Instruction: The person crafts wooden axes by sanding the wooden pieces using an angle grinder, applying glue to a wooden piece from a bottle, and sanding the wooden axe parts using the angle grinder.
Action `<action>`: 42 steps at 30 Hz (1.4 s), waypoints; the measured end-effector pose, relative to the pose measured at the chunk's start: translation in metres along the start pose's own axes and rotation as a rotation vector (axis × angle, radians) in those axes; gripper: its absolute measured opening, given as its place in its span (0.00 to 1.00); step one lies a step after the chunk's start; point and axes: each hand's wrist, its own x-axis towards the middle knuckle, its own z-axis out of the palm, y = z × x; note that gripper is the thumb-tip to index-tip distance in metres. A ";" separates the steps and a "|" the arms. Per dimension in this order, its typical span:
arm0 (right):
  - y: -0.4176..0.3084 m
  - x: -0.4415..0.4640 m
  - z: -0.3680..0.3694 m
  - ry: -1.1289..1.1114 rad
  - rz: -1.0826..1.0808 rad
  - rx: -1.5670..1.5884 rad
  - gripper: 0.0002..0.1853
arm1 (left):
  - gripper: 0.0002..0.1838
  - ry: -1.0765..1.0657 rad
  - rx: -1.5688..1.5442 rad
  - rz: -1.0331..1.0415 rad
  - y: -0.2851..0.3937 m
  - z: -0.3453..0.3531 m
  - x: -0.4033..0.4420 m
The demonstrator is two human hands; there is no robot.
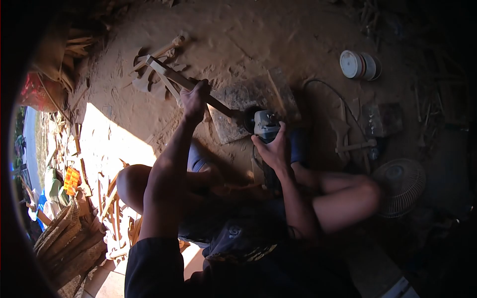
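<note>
My left hand (195, 102) is closed around a long squared piece of wood (171, 75), which slants from the upper left down toward the tool. In my right hand (274, 149) is an angle grinder (267, 125), gripped near its head. Its dark disc (250, 118) is at the lower right end of the wood; whether they touch I cannot tell. Beneath both lies a worn wooden board (231, 130) on the dusty ground. Several carved wooden pieces (149, 82) lie past the far end of the wood.
A white bucket (352, 64) lies at the upper right, and a black cord (338, 94) curves over the ground. A round fan (400, 186) is beside my right knee. Wood scraps (112, 218) and sacking (59, 231) are heaped at the left, partly in sunlight.
</note>
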 end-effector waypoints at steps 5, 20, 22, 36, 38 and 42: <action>-0.002 -0.002 0.002 -0.020 0.035 -0.109 0.51 | 0.14 -0.016 0.048 0.010 0.002 -0.005 0.002; 0.007 -0.001 0.008 -0.019 -0.006 -0.120 0.54 | 0.16 0.017 0.001 -0.004 0.004 0.012 -0.001; 0.010 0.000 0.009 -0.017 -0.002 -0.092 0.54 | 0.16 0.042 0.010 -0.013 0.009 0.020 -0.004; -0.021 -0.010 0.005 -0.073 0.043 -0.136 0.57 | 0.15 0.050 0.020 -0.051 0.002 0.017 -0.002; -0.015 -0.008 0.007 -0.019 0.046 -0.118 0.56 | 0.15 0.074 0.062 -0.059 0.003 0.014 0.000; 0.004 -0.001 -0.002 0.094 0.041 -0.128 0.53 | 0.14 0.090 0.047 -0.049 0.004 0.011 -0.002</action>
